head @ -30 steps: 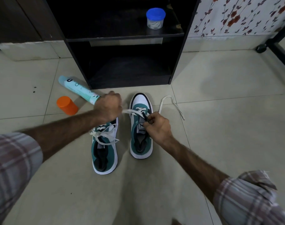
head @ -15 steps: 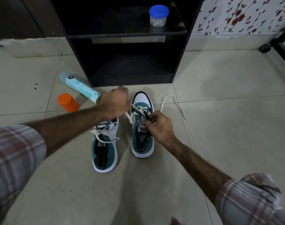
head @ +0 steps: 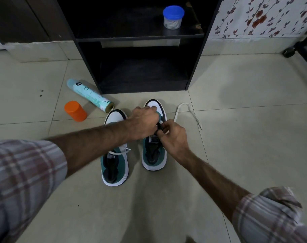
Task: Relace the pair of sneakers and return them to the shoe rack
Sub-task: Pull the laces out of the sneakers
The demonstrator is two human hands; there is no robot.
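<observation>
Two teal-and-white sneakers stand side by side on the tiled floor, toes toward a black shoe rack (head: 194, 67). The left sneaker (head: 115, 165) is partly under my left forearm, its white lace showing near the tongue. My left hand (head: 144, 122) lies curled over the front of the right sneaker (head: 153, 157), covering its eyelets. My right hand (head: 173, 135) pinches at the tongue and lace area of that shoe. A loose end of the white lace (head: 187, 111) trails on the floor to the right. What my left fingers hold is hidden.
A light-blue spray can (head: 89, 95) lies on the floor left of the rack, with an orange cap (head: 75, 111) beside it. A blue-lidded jar (head: 173, 17) stands on the rack's upper shelf. A dark wheeled frame (head: 299, 48) stands at the far right.
My left hand moved right, from above the left sneaker onto the front of the right sneaker, meeting my right hand. The taut lace span between the hands is gone from view.
</observation>
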